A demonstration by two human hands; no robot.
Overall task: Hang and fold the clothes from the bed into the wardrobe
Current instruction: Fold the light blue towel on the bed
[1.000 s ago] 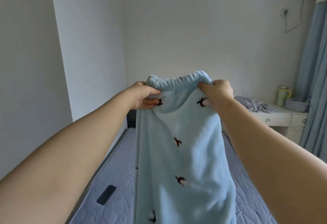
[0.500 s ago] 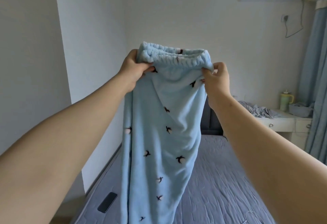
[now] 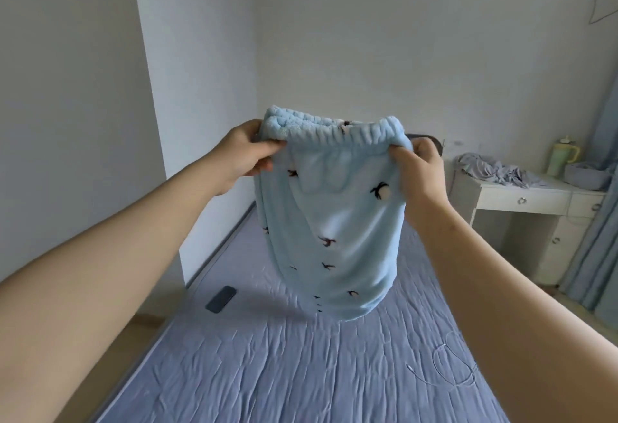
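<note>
Well, my left hand (image 3: 249,151) grips the left end of the elastic waistband (image 3: 334,131), thumb on the near side and fingers curled round the bunched fleece. My right hand (image 3: 418,171) pinches the right end the same way, its thumb pressed on the front of the cloth just under the gathered edge. Between the two hands I hold up the light blue fleece trousers (image 3: 334,228), waistband uppermost and stretched roughly level, the fabric dotted with small dark penguin figures. The legs hang down together and slant away from me over the middle of the bed (image 3: 284,375); I cannot tell whether the hems touch the sheet, though a shadow lies on it beneath them. The bed wears a wrinkled blue-grey sheet. A dark phone (image 3: 220,299) lies flat near its left edge, and a thin white cable (image 3: 451,365) loops near its right edge, close to my right forearm. Beyond the bed on the right stands a white dressing table (image 3: 521,198) with a crumpled grey garment (image 3: 488,168), a pale green cup (image 3: 561,158) and a grey bowl (image 3: 585,176) on top, beside a blue curtain (image 3: 595,238).
</note>
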